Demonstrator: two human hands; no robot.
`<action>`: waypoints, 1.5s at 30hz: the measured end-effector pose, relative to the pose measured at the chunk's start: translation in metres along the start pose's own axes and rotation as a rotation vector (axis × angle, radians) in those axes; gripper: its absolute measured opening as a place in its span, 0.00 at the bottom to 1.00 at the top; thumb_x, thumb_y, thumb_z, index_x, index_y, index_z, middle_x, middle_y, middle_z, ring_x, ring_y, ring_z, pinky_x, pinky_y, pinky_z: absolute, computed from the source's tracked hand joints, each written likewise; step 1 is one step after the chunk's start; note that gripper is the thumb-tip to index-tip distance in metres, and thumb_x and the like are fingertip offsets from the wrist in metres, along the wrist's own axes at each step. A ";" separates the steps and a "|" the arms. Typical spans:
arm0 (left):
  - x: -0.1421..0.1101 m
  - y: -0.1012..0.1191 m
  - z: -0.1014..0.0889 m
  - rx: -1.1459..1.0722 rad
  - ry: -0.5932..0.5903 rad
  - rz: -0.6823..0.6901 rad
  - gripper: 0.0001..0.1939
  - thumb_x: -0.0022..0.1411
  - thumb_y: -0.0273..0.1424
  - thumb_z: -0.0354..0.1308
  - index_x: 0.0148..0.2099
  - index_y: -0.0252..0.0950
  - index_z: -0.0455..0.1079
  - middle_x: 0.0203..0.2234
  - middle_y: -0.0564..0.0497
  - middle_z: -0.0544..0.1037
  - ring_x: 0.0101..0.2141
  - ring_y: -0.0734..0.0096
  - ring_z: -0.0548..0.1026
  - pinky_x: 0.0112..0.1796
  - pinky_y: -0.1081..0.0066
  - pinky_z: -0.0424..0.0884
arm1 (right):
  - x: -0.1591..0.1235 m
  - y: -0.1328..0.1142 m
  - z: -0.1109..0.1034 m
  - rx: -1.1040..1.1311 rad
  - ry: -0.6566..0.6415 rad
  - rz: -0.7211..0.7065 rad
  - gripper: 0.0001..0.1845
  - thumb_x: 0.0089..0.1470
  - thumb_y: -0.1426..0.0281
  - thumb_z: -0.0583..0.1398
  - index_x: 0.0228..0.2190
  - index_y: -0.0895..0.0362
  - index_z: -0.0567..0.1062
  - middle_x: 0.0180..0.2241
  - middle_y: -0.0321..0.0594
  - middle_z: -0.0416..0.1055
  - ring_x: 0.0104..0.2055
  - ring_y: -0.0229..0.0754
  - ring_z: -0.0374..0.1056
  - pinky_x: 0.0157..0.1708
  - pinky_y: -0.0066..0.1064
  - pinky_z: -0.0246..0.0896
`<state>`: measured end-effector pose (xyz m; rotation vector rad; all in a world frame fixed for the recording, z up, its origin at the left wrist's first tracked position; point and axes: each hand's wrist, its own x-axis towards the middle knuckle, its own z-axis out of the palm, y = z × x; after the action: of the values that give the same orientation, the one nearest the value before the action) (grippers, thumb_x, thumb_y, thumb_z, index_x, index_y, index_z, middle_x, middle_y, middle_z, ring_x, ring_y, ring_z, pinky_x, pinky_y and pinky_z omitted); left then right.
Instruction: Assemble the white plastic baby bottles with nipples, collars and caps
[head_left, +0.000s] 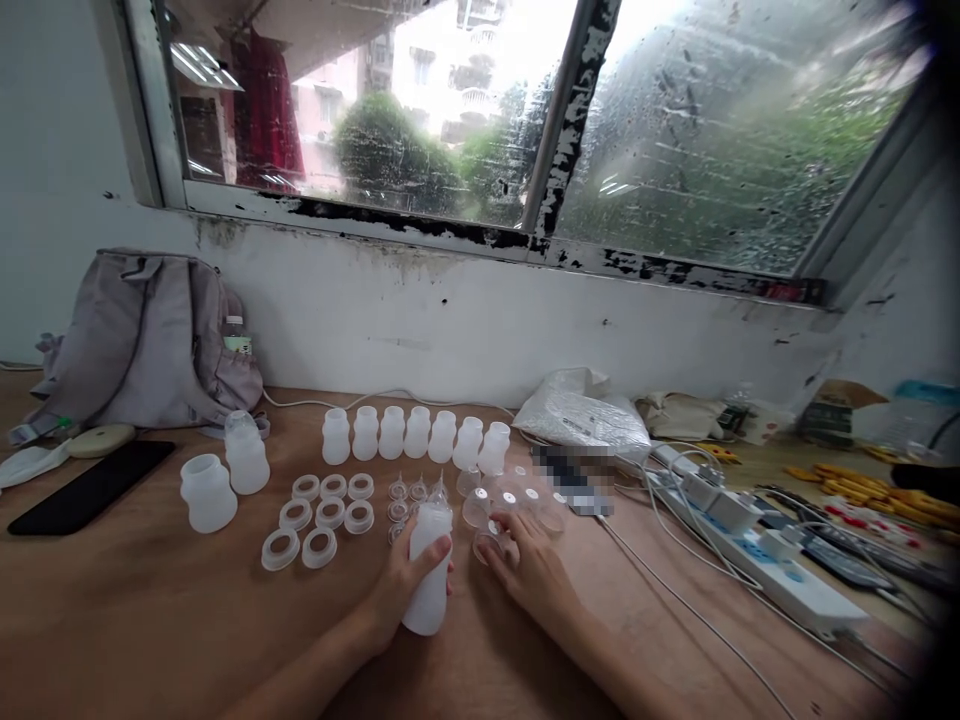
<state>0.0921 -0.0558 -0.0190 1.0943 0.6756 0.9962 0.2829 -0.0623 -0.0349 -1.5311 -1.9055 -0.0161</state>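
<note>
My left hand [409, 570] is wrapped round a frosted white bottle [429, 600], held upright with a clear pointed tip on top. My right hand [529, 560] has its thumb and fingers closed on a clear dome cap [487, 546] at the near edge of a group of similar caps [531, 497]. Behind the held bottle lie several small clear pointed nozzle pieces [397, 490], partly hidden by it. To their left are several white collar rings [330, 513]. A row of open frosted bottles [391, 433] stands along the back.
At the left stand an open bottle [208, 495] and a capped bottle [247, 455]. A black phone [94, 488] and a grey backpack [150, 340] are beyond. A plastic bag [585, 410] lies at the back; a power strip [765, 550] with trailing cables runs along the right.
</note>
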 end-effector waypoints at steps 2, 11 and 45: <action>-0.001 0.002 0.000 0.028 -0.011 0.046 0.20 0.46 0.41 0.60 0.36 0.36 0.58 0.21 0.57 0.67 0.19 0.76 0.67 0.22 0.75 0.62 | 0.002 -0.003 -0.002 -0.031 0.038 -0.013 0.13 0.48 0.64 0.56 0.37 0.55 0.67 0.34 0.43 0.67 0.38 0.48 0.62 0.37 0.40 0.57; -0.005 -0.004 -0.009 0.558 0.104 0.336 0.15 0.45 0.29 0.60 0.38 0.37 0.64 0.28 0.49 0.74 0.27 0.64 0.71 0.28 0.70 0.63 | 0.024 -0.083 -0.007 0.559 -0.100 0.025 0.23 0.47 0.63 0.58 0.45 0.53 0.62 0.38 0.42 0.68 0.40 0.45 0.65 0.40 0.36 0.59; -0.007 0.005 -0.015 -0.091 -0.359 -0.289 0.21 0.49 0.40 0.57 0.41 0.34 0.56 0.22 0.53 0.70 0.18 0.75 0.69 0.19 0.74 0.65 | 0.037 -0.063 0.011 1.189 -0.002 0.325 0.14 0.45 0.61 0.59 0.20 0.58 0.65 0.17 0.30 0.55 0.19 0.31 0.52 0.15 0.22 0.48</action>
<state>0.0746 -0.0557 -0.0195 1.0277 0.4732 0.5587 0.2199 -0.0452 0.0001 -0.9283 -1.1830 1.0536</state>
